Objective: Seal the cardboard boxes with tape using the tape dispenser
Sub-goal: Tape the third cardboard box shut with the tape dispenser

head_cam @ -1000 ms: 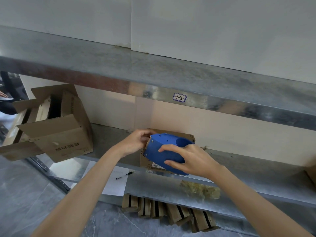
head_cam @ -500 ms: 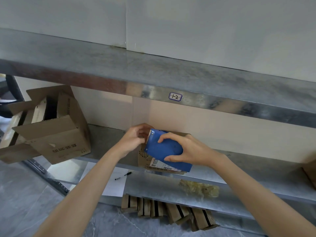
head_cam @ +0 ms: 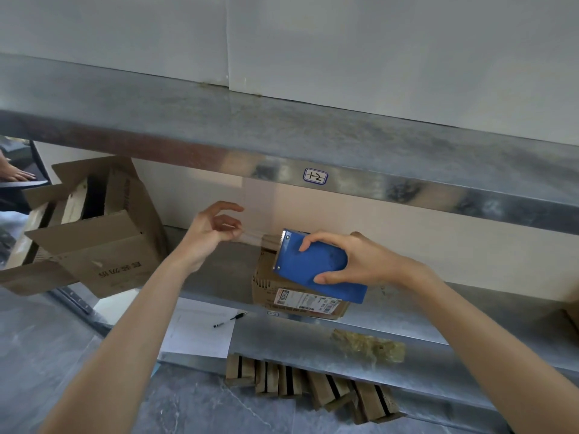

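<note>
Brown cardboard makes the big open box [head_cam: 94, 242] on the far left of the metal shelf [head_cam: 225, 277]. Its flaps hang loose, so it is not sealed yet. Nearer, a sheet of paper [head_cam: 200, 336] lies with a black pen [head_cam: 230, 319] on it, likely for writing things down.

Next comes the left hand [head_cam: 213, 230]. Its thumb and a finger press together on the end of a strip of clear tape [head_cam: 254, 238]. The pointer finger curls above and touches nothing. I think this hand pulls the tape out so there is a loose end to stick down. The tape is thin and shiny and hard to see.

The tape runs right to the blue tape dispenser [head_cam: 313, 270]. The right hand [head_cam: 360, 261] wraps round it, fingers on top and thumb below. The toothed edge points left, toward the other hand.

The dispenser is held over the small cardboard box [head_cam: 282, 296], and I cannot tell if they touch. This box sits on the shelf with a white label on its near side. Keeping the dispenser close means the tape can go straight onto the box top.

Under the shelf, flat folded boxes [head_cam: 313, 389] lean in a row on the floor. A crumpled yellowish wad [head_cam: 366, 346] lies on the near shelf edge, to the right.
</note>
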A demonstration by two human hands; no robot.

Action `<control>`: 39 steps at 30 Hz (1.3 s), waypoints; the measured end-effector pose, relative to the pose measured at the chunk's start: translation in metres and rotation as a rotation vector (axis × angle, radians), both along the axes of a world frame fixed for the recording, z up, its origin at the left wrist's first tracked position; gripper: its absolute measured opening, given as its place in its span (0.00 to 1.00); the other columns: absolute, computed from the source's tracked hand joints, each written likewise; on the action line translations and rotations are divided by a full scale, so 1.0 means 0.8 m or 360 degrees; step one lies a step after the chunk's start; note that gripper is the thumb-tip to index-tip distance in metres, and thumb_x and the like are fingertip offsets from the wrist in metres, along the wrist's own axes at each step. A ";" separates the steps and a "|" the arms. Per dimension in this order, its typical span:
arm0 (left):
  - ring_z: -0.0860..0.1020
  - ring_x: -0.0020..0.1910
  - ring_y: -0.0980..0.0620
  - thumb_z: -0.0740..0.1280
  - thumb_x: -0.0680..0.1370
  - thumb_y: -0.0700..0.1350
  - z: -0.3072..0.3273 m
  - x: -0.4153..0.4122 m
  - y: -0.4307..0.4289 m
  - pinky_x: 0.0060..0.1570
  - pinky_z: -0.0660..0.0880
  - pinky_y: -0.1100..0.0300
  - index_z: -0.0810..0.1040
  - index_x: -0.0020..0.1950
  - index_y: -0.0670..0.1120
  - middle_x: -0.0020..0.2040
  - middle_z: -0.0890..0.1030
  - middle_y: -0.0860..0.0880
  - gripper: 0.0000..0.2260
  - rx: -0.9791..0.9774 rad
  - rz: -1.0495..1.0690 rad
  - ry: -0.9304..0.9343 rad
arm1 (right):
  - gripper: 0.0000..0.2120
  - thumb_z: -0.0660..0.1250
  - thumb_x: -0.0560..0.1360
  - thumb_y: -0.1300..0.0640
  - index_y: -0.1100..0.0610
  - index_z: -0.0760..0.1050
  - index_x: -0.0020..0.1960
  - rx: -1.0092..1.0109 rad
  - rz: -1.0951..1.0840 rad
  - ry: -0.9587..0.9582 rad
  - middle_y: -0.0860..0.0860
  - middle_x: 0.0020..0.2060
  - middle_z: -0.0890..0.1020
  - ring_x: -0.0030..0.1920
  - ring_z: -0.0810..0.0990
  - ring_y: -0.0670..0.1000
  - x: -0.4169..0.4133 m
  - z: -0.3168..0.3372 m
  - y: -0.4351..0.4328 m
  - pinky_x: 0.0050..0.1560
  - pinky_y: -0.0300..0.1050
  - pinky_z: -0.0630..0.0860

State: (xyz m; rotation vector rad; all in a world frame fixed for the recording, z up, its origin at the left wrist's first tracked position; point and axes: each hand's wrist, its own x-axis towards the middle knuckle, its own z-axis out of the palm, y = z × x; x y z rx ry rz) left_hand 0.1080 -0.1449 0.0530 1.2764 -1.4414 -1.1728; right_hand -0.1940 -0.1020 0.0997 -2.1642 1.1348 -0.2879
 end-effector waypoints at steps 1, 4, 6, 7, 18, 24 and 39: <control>0.81 0.45 0.52 0.69 0.76 0.30 0.001 0.007 -0.001 0.43 0.77 0.67 0.77 0.60 0.45 0.44 0.81 0.44 0.16 0.0015 0.0029 0.0005 | 0.20 0.74 0.74 0.48 0.36 0.70 0.62 -0.0001 0.0000 0.0004 0.39 0.56 0.78 0.48 0.81 0.44 -0.002 0.000 -0.001 0.46 0.45 0.80; 0.82 0.45 0.52 0.69 0.76 0.30 -0.003 0.014 -0.002 0.44 0.75 0.66 0.76 0.61 0.46 0.44 0.82 0.45 0.18 0.0046 0.0057 0.0008 | 0.20 0.74 0.74 0.48 0.36 0.71 0.62 -0.0008 0.0008 -0.0006 0.39 0.55 0.79 0.48 0.82 0.45 -0.002 -0.003 -0.001 0.46 0.47 0.80; 0.82 0.46 0.51 0.69 0.76 0.29 -0.005 0.018 -0.002 0.46 0.76 0.64 0.76 0.61 0.47 0.43 0.82 0.44 0.19 0.0053 0.0085 -0.0013 | 0.20 0.74 0.74 0.48 0.35 0.71 0.61 0.0001 0.0011 -0.0034 0.40 0.56 0.79 0.49 0.82 0.46 -0.005 -0.006 0.001 0.46 0.48 0.81; 0.82 0.46 0.50 0.69 0.75 0.28 -0.007 0.024 -0.002 0.47 0.77 0.62 0.76 0.60 0.48 0.43 0.82 0.44 0.19 0.0056 0.0130 -0.0003 | 0.20 0.74 0.74 0.48 0.35 0.71 0.61 -0.0001 0.0009 -0.0040 0.40 0.56 0.79 0.49 0.82 0.46 -0.009 -0.008 0.002 0.46 0.48 0.81; 0.77 0.48 0.53 0.67 0.78 0.32 -0.024 0.025 0.007 0.47 0.70 0.61 0.78 0.57 0.52 0.44 0.77 0.49 0.15 0.0146 0.0193 -0.0091 | 0.21 0.75 0.72 0.47 0.35 0.72 0.60 -0.0033 -0.0212 0.0029 0.34 0.57 0.78 0.52 0.80 0.43 -0.060 -0.012 -0.003 0.53 0.47 0.79; 0.73 0.51 0.59 0.78 0.70 0.37 -0.027 -0.014 0.012 0.50 0.68 0.68 0.73 0.64 0.54 0.50 0.73 0.51 0.28 0.0072 0.0263 -0.0203 | 0.21 0.76 0.72 0.48 0.36 0.72 0.61 -0.0044 -0.0241 0.0041 0.34 0.59 0.77 0.57 0.78 0.42 -0.071 -0.018 -0.003 0.57 0.46 0.77; 0.80 0.56 0.60 0.81 0.65 0.33 -0.068 -0.056 0.014 0.67 0.72 0.53 0.61 0.74 0.59 0.54 0.74 0.53 0.47 -0.0094 0.0149 -0.0216 | 0.17 0.77 0.70 0.50 0.36 0.79 0.55 0.0212 -0.0457 -0.0236 0.31 0.52 0.80 0.52 0.80 0.39 -0.113 -0.030 -0.022 0.50 0.35 0.78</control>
